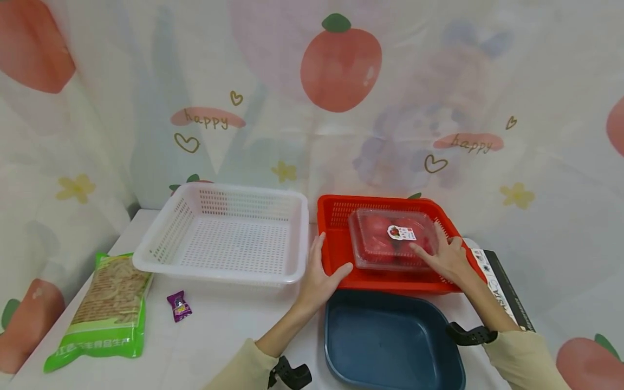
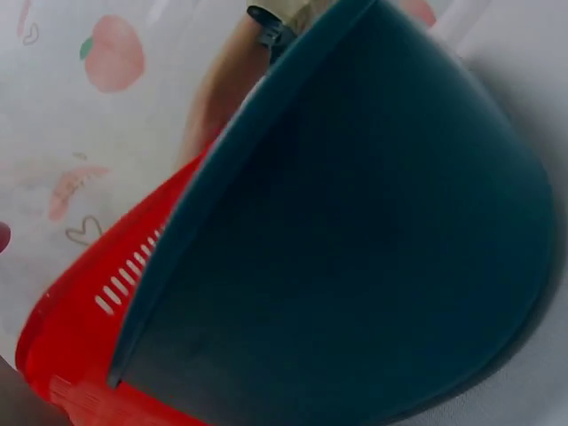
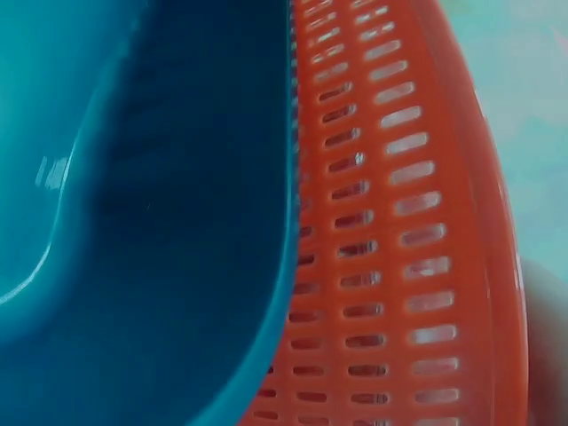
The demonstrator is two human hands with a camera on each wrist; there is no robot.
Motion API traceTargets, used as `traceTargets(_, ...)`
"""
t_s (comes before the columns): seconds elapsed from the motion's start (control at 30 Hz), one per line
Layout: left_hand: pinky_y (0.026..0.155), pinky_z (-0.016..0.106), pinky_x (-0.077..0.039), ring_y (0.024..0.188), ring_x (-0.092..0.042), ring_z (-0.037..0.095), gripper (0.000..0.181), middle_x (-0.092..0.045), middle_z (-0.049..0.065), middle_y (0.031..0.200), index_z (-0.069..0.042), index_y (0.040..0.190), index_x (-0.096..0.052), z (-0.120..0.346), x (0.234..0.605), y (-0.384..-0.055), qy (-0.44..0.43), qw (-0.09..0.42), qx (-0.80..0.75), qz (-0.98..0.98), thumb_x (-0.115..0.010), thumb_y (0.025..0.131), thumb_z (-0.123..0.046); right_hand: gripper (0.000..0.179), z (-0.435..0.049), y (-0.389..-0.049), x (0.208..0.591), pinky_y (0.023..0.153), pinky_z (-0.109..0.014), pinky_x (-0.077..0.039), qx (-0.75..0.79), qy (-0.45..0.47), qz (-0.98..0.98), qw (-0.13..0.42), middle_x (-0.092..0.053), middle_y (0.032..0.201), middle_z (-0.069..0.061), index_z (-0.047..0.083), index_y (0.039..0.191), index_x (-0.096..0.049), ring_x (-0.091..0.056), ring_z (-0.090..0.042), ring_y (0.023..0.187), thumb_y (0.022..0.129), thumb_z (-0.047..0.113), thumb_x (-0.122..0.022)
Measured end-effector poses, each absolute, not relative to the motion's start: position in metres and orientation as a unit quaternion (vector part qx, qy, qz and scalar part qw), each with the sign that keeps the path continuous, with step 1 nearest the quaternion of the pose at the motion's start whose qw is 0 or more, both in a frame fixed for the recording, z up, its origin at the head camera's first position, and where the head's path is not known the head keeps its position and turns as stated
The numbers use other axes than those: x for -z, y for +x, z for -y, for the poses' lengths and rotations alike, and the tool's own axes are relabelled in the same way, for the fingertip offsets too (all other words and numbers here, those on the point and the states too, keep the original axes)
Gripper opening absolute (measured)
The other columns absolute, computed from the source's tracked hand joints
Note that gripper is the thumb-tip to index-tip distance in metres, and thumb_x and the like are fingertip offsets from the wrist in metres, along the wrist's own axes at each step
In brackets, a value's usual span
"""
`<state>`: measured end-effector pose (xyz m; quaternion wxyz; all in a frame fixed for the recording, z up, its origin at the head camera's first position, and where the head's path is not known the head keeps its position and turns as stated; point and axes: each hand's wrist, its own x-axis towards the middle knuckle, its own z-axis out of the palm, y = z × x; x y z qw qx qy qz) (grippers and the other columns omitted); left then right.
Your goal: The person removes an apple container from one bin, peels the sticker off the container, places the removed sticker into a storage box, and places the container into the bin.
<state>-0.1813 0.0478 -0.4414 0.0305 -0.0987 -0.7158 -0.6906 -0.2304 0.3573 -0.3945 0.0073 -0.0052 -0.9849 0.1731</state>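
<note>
A clear plastic box of red fruit (image 1: 375,238), with a white label on its lid, lies inside the red basket (image 1: 336,279). My right hand (image 1: 450,262) is at the box's right end, thumb over the lid and index finger extended along the edge. At the basket's left side is my left hand (image 1: 317,279), fingers and thumb spread by the rim, holding nothing. Whether it touches the rim I cannot tell. Both wrist views show mostly the blue bin (image 2: 355,222) and the red basket's slotted wall (image 3: 404,222); what the hands do is hidden there.
Left of the red basket stands a white slotted basket (image 1: 234,244). A green-and-brown packet (image 1: 104,309) and a small purple wrapped sweet (image 1: 179,306) lie on the white table (image 1: 219,330). The blue bin sits in front of the red basket; a black-and-white item (image 1: 502,281) lies to the right.
</note>
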Motion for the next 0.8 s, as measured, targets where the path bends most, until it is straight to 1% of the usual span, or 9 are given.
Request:
traceTargets(0.1, 0.105, 0.048, -0.045, 0.142, -0.03, 0.023, 0.092, -0.017, -0.007, 0.161, -0.03, 0.154, -0.015, -0.049, 0.447, -0.184, -0.095, 0.034, 0.678, 0.728, -0.072, 0.082, -0.038, 0.103, -0.359, -0.23, 0.397, 0.083, -0.067, -0.048, -0.165, -0.006, 0.986, -0.001, -0.026, 0.135, -0.043, 0.01, 0.156, 0.001, -0.034, -0.054, 0.111, 0.086, 0.062, -0.055)
traceTargets(0.23, 0.102, 0.044, -0.048, 0.137, -0.035, 0.023, 0.095, -0.022, -0.005, 0.158, -0.027, 0.156, -0.01, -0.048, 0.456, -0.187, -0.105, 0.016, 0.691, 0.715, -0.071, 0.083, -0.024, 0.095, -0.36, -0.229, 0.402, 0.082, -0.065, -0.048, -0.139, -0.001, 0.99, -0.012, -0.029, 0.132, -0.043, 0.011, 0.156, -0.006, -0.034, -0.054, 0.106, 0.089, 0.064, -0.049)
traceTargets(0.33, 0.099, 0.041, -0.051, 0.134, -0.039, 0.026, 0.096, -0.028, -0.007, 0.154, -0.034, 0.155, -0.008, -0.048, 0.462, -0.186, -0.105, -0.008, 0.717, 0.689, -0.07, 0.083, -0.017, 0.09, -0.36, -0.229, 0.405, 0.08, -0.063, -0.049, -0.127, 0.001, 0.992, -0.007, -0.031, 0.13, -0.041, 0.011, 0.155, -0.011, -0.034, -0.053, 0.105, 0.091, 0.064, -0.045)
traceTargets(0.43, 0.097, 0.039, -0.052, 0.133, -0.041, 0.031, 0.095, -0.031, -0.007, 0.152, -0.038, 0.154, -0.008, -0.048, 0.467, -0.186, -0.103, -0.019, 0.739, 0.665, -0.069, 0.084, -0.016, 0.088, -0.359, -0.228, 0.407, 0.078, -0.062, -0.05, -0.13, -0.001, 0.992, -0.003, -0.032, 0.13, -0.041, 0.01, 0.155, -0.013, -0.035, -0.053, 0.105, 0.092, 0.063, -0.045)
traceTargets(0.63, 0.097, 0.039, -0.052, 0.133, -0.041, 0.032, 0.092, -0.033, -0.006, 0.151, -0.039, 0.153, -0.009, -0.049, 0.468, -0.189, -0.112, -0.006, 0.75, 0.652, -0.066, 0.085, -0.014, 0.086, -0.358, -0.231, 0.404, 0.085, -0.063, -0.05, -0.17, 0.007, 0.985, -0.006, -0.029, 0.135, -0.04, 0.01, 0.155, -0.012, -0.036, -0.053, 0.112, 0.093, 0.058, -0.048)
traceTargets(0.8, 0.098, 0.037, -0.051, 0.134, -0.041, 0.031, 0.092, -0.032, -0.01, 0.15, -0.04, 0.153, -0.009, -0.049, 0.469, -0.19, -0.108, -0.006, 0.748, 0.655, -0.064, 0.085, -0.012, 0.087, -0.357, -0.233, 0.404, 0.089, -0.067, -0.047, -0.182, 0.004, 0.983, -0.025, -0.025, 0.14, -0.041, 0.011, 0.156, -0.01, -0.032, -0.055, 0.118, 0.093, 0.058, -0.046)
